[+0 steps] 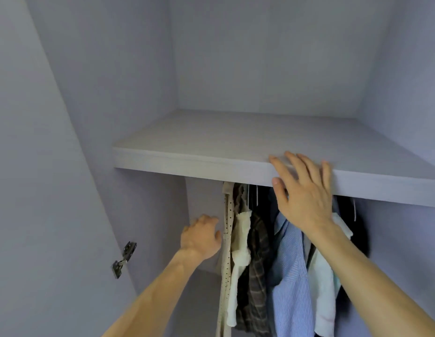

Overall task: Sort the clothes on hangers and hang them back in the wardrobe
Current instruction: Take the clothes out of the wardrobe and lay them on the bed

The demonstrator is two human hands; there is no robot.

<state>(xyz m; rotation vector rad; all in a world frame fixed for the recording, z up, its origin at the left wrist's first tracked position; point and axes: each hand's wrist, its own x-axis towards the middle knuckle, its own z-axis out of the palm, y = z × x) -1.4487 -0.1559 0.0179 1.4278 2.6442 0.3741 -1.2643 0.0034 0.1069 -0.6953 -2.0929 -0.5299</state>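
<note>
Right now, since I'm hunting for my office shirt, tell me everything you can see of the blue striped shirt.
The blue striped shirt is light blue with fine white stripes, thin woven cloth by its look, with its collar showing. It hangs under the shelf, pressed between a dark plaid shirt and a pale garment. Its hanger does not show; the right hand, open, is in front of its top.

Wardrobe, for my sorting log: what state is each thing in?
Wardrobe, open.
Clothes, hanging below the shelf.
Left hand, loosely curled, empty, beside the clothes.
Right hand, open, fingers spread at shelf edge.
</note>
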